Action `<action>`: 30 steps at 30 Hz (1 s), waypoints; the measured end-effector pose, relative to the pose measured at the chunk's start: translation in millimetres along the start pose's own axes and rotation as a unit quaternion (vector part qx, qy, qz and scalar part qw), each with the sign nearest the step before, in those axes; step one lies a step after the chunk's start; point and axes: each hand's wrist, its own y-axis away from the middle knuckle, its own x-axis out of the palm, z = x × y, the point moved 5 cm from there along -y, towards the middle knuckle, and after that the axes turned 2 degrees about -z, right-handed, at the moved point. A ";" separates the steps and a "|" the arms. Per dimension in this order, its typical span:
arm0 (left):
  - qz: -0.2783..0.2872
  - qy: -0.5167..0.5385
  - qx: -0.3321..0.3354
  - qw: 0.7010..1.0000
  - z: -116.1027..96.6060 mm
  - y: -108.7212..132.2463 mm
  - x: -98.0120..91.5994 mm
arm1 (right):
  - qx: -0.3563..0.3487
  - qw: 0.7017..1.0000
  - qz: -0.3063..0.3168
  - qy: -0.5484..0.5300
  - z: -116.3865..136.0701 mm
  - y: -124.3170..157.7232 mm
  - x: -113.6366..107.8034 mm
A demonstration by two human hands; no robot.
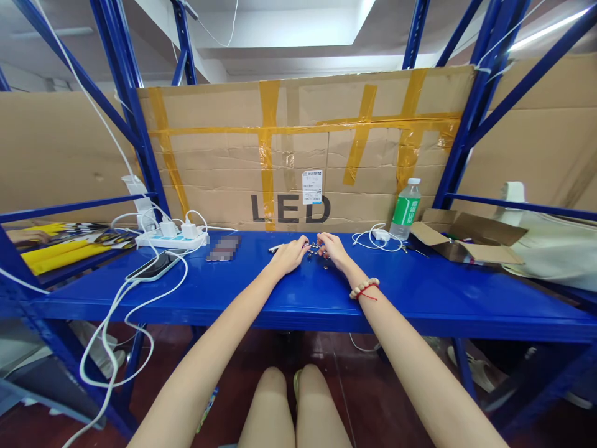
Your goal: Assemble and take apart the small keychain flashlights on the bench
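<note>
Both my hands meet over the middle of the blue shelf top (224, 292). My left hand (290, 255) has its thumb and fingers pinched together; whatever they hold is too small to name. Curled down beside it, my right hand (332, 247) has its fingertips drawn together among small shiny metal pieces (314, 250). Several of these pieces lie loose between and just in front of the hands, and one (325, 267) sits apart, nearer to me. A slim silver stick-like thing (275, 247) pokes out beside my left hand, partly hidden by it.
Left of my hands are a power strip (158, 241) with chargers, a phone (156, 266), white cables (125, 305) and a blurred flat thing (222, 249). To the right stand a coiled cable (380, 236), bottle (405, 211) and open carton (485, 249). Taped cardboard (224, 168) closes the back.
</note>
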 end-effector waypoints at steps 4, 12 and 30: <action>-0.001 -0.014 -0.011 1.000 2.8 -1.1 2.5 | -0.007 0.999 -0.017 0.048 -6.6 -3.6 -2.3; -0.011 -0.045 -0.055 0.997 8.2 -1.3 -1.8 | -0.058 0.982 -0.002 0.181 -13.4 -5.3 -6.2; 0.034 0.031 -0.008 0.999 2.8 0.1 6.1 | -0.074 0.956 0.080 0.271 -13.3 -1.5 5.0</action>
